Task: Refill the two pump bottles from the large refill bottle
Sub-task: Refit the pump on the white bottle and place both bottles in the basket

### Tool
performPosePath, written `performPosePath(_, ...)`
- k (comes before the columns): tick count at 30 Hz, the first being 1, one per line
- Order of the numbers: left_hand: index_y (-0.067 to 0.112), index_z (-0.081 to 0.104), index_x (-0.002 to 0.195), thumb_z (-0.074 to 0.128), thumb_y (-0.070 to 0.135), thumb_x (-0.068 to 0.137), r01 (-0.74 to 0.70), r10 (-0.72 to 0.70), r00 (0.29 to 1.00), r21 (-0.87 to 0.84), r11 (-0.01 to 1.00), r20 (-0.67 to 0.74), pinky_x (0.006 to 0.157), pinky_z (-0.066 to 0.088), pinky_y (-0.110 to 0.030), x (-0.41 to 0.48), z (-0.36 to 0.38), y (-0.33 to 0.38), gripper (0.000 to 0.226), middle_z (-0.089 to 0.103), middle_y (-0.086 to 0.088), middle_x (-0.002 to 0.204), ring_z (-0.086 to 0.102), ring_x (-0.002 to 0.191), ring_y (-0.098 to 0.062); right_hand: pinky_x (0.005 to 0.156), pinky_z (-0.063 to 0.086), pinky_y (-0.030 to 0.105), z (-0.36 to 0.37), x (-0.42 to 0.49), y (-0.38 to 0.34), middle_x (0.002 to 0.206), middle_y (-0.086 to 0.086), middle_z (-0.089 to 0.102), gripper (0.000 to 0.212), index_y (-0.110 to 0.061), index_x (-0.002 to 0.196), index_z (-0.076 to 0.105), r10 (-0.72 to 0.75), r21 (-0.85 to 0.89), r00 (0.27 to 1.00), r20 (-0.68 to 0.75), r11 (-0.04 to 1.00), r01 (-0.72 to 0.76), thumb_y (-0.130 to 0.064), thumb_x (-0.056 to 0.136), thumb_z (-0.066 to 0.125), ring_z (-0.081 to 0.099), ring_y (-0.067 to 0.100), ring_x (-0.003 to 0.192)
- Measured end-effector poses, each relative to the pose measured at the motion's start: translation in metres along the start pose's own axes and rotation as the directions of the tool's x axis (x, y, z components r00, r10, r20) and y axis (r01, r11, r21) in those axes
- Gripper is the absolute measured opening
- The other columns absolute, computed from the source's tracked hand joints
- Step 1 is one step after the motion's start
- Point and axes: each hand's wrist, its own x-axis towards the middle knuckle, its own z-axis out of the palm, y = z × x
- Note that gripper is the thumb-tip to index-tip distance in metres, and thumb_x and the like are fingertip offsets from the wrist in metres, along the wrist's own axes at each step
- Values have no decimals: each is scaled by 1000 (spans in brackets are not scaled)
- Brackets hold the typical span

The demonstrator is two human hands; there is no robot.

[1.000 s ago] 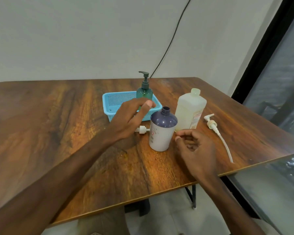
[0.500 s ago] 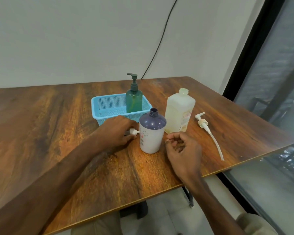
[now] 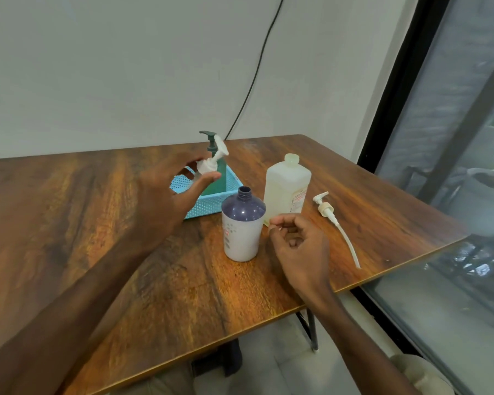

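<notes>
On my feed the left hand (image 3: 166,201) is raised above the counter (image 3: 69,223), its fingers (image 3: 208,177) pinching a white pump head (image 3: 206,166) by the collar. The thumb sits underneath and the other fingers are spread behind. The pump's nozzle tilts up and to the right, and it is too blurred for me to make out a dip tube. It hangs over the blue basket (image 3: 208,206), right in front of the green pump bottle (image 3: 219,181), which stands upright in the basket with its dark pump screwed on.

The right hand (image 3: 300,246) sits low over the counter, fingers (image 3: 278,222) curled in with thumb and forefinger tips close together. I see nothing in them. It is just beside the white bottle with the purple shoulder (image 3: 241,232), which stands upright and uncapped in front of the basket, neck open.

Behind the right hand and just right of that bottle stands the large refill bottle (image 3: 285,186), translucent, pale and upright, with a label on its right face. Further right a second pump (image 3: 324,208) lies flat on the counter, its long tube pointing toward the near edge.

A black cable (image 3: 257,69) runs up the wall behind, and a dark-framed window (image 3: 454,166) fills the right side.
</notes>
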Motion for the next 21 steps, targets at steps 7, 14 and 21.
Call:
performPosePath(7, 9, 70, 123, 83, 22, 90, -216, 216, 976, -64, 974, 5, 97, 56, -30, -11, 10, 41, 38, 74, -9, 121, 69, 111, -20, 85, 59, 34, -16, 16, -67, 111, -6, 72, 29, -19, 121, 69, -252, 214, 961, 116, 951, 223, -30, 94, 69, 67, 16, 108)
performPosePath(14, 24, 53, 129, 82, 32, 86, -23, 23, 1000, -228, 973, -3, 96, 57, -21, -19, 14, 50, 52, 67, 5, 125, 65, 113, -12, 82, 62, 35, -18, 22, -93, 108, -8, 75, 34, -15, 118, 71, -309, 150, 931, 195, 947, 283, -23, 86, 79, 71, 10, 102)
performPosePath(21, 12, 52, 137, 88, 46, 79, 13, 18, 994, -281, 960, 108, 96, 57, -23, -17, 19, 42, 77, 65, -3, 128, 65, 113, -10, 88, 61, 39, -20, 41, -117, 109, -5, 75, 33, -14, 121, 69, -314, 161, 946, 79, 941, 299, -18, 90, 76, 72, 10, 101)
